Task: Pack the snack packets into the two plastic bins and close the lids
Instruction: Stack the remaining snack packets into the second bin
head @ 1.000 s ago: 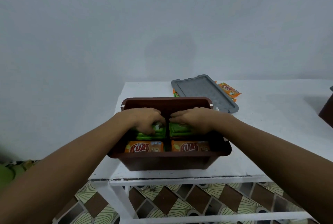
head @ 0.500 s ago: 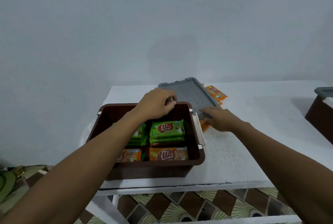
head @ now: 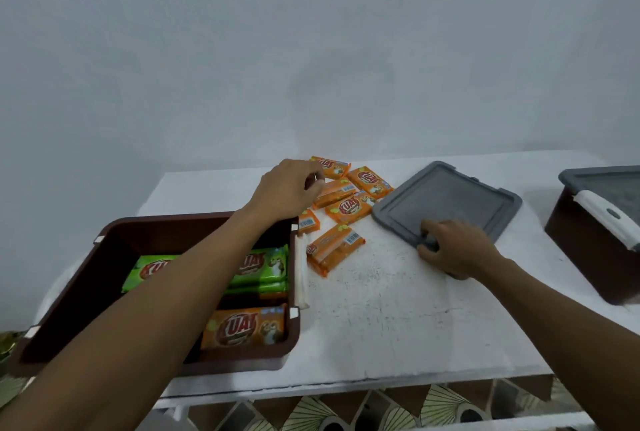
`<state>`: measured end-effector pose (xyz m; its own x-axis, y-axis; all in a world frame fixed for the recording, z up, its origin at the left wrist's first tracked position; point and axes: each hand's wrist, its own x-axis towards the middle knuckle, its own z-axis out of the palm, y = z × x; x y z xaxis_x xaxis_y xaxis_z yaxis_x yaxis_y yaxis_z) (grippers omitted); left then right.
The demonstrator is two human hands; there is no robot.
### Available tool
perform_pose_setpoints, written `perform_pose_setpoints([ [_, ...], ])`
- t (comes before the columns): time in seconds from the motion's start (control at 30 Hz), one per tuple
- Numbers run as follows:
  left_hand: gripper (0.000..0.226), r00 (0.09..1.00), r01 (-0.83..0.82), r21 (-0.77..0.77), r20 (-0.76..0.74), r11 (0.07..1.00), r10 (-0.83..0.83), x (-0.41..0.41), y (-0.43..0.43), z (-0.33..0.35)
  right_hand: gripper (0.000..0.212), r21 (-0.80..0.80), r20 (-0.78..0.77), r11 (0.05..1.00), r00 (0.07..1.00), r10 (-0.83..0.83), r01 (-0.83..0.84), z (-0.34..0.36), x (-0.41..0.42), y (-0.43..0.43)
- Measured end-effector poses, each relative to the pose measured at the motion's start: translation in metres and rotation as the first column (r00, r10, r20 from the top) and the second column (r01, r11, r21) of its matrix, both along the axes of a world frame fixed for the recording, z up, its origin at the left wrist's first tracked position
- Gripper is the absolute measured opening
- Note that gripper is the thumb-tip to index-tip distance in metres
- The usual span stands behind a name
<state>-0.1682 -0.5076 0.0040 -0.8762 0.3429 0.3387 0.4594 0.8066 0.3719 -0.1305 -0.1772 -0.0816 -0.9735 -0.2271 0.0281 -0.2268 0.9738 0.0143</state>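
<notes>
An open brown bin (head: 194,217) stands at the table's left front. It holds green snack packets (head: 263,266) and an orange packet (head: 246,326). Several loose orange packets (head: 349,210) lie on the table just right of the bin's far corner. My left hand (head: 291,188) reaches over the bin, its curled fingers touching the nearest of these packets. To the right, a loose grey lid (head: 450,195) lies flat on the table. My right hand (head: 453,247) grips its near edge. My left forearm hides part of the bin's contents.
A second brown bin (head: 588,257) stands at the right edge with a grey lid (head: 606,181) on it and a white latch (head: 606,219). The white table (head: 381,326) ends at a front edge over a patterned floor. A plain wall is behind.
Both hands left the bin. The right hand slid the grey lid to the right, uncovering the orange packets. The left hand moved over to those packets.
</notes>
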Motion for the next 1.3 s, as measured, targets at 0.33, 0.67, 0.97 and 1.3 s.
perform_pose_setpoints([
  [0.33, 0.025, 0.987, -0.131, 0.017, 0.097, 0.991, 0.128, -0.031, 0.002, 0.005, 0.051, -0.026, 0.085, 0.999, 0.995, 0.043, -0.041, 0.005, -0.049, -0.015],
  [0.67, 0.016, 0.958, -0.153, -0.167, 0.217, 0.974, 0.188, -0.062, -0.014, -0.002, 0.050, -0.165, 0.052, 0.897, 0.904, 0.424, -0.411, 0.015, -0.079, -0.063],
  [0.97, 0.038, 0.833, 0.168, -0.614, 0.506, 0.771, 0.222, -0.081, 0.006, -0.026, 0.070, -0.030, 0.155, 0.905, 0.893, 0.423, -0.424, 0.004, -0.108, -0.079],
  [1.3, 0.033, 0.759, 0.142, -0.413, 0.629, 0.900, 0.169, -0.080, -0.001, -0.020, 0.051, 0.031, 0.153, 0.852, 0.845, 0.512, -0.522, 0.013, -0.122, -0.084],
])
